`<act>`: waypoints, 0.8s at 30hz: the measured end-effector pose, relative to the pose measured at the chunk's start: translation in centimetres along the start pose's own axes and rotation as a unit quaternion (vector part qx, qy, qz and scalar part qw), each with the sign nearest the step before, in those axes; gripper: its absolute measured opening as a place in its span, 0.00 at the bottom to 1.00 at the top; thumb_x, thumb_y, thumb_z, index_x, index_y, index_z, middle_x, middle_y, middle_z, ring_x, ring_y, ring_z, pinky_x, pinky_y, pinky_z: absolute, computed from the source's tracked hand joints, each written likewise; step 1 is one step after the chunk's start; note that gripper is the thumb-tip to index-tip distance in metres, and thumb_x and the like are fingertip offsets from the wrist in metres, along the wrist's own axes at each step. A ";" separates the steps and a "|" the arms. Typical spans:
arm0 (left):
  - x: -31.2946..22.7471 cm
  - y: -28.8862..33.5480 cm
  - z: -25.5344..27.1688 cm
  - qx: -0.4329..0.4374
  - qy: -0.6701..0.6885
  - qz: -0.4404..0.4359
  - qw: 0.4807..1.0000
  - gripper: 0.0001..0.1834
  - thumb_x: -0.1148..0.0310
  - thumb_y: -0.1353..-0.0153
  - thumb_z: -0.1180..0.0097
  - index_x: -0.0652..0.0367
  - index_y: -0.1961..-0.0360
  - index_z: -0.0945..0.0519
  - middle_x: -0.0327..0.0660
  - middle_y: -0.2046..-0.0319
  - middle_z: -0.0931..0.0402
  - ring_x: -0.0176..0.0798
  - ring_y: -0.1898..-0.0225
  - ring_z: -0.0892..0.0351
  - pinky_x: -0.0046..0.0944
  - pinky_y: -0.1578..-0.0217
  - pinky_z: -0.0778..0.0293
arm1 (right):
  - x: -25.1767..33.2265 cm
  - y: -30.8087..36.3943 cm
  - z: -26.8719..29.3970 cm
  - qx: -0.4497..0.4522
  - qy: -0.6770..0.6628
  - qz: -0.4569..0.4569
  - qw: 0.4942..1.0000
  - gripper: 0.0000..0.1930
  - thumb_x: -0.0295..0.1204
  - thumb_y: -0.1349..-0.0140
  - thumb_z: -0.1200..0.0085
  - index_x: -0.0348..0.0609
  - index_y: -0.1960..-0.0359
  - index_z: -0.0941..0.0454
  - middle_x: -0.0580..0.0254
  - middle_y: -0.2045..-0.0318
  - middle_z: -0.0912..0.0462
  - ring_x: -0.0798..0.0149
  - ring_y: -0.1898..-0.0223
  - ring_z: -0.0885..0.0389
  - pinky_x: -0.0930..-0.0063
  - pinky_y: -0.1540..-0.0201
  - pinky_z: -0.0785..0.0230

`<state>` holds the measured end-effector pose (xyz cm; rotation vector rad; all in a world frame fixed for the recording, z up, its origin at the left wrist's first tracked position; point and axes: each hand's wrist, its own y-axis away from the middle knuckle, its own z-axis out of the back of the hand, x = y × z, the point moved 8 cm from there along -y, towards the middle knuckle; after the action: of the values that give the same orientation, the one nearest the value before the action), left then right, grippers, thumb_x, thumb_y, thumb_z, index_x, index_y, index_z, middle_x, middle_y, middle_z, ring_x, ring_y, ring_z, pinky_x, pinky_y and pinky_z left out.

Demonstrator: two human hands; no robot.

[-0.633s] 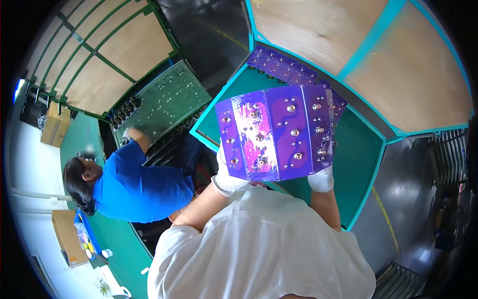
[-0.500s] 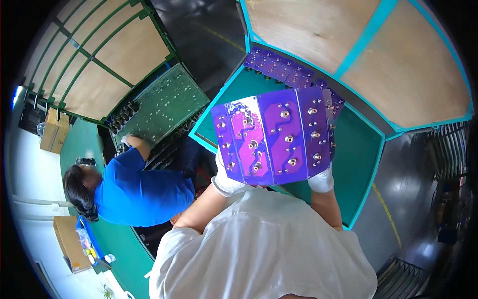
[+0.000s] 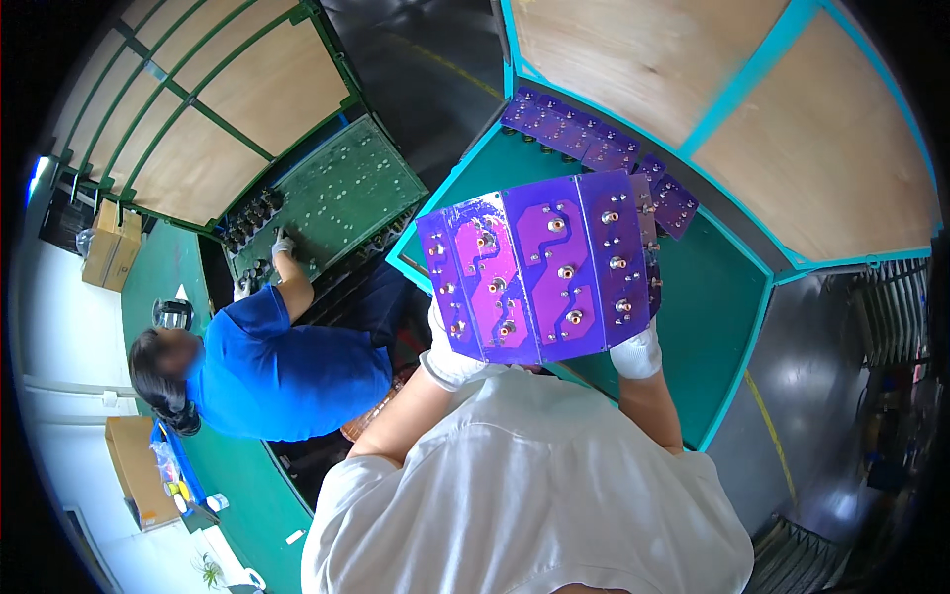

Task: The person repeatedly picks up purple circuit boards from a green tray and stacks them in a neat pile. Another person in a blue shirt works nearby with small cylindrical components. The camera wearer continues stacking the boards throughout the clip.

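I hold a purple circuit board panel (image 3: 529,297) in front of my chest, its face toward me. Thin pale lines split it into strips, and small metal fittings and solder points stand on it. Glare whitens part of its upper left. My left hand (image 3: 451,360), in a white glove, grips the lower left edge. At the lower right corner my right hand (image 3: 636,354), gloved too, has hold of the same panel. The fingers of both hands are mostly hidden behind it. Beyond the panel, more purple boards (image 3: 564,129) lie in a row along the far side of the green bench.
The green bench (image 3: 698,337) has a turquoise rim, and a wooden panel (image 3: 614,59) rises behind it. On my left a person in blue (image 3: 287,366) works at a green perforated board (image 3: 346,203). Cardboard boxes (image 3: 111,247) stand at the far left.
The panel has shifted slightly left in view, still in both my hands. The co-worker's hand has moved up over the green perforated board.
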<state>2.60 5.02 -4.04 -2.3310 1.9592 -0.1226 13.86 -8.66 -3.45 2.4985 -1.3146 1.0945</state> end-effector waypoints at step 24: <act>-6.3 1.8 2.9 -0.122 -0.522 -0.163 0.828 0.23 0.57 0.34 0.68 0.58 0.42 0.39 0.45 0.46 0.35 0.45 0.46 0.33 0.48 0.47 0.33 | -1.5 -3.8 -3.4 0.031 -0.045 -0.023 0.998 0.21 0.31 0.41 0.50 0.42 0.46 0.36 0.60 0.50 0.28 0.66 0.51 0.27 0.71 0.51 0.30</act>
<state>0.14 10.94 -7.10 -2.0553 1.0415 1.1741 14.32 -3.90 -1.12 2.6380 -1.2574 1.0414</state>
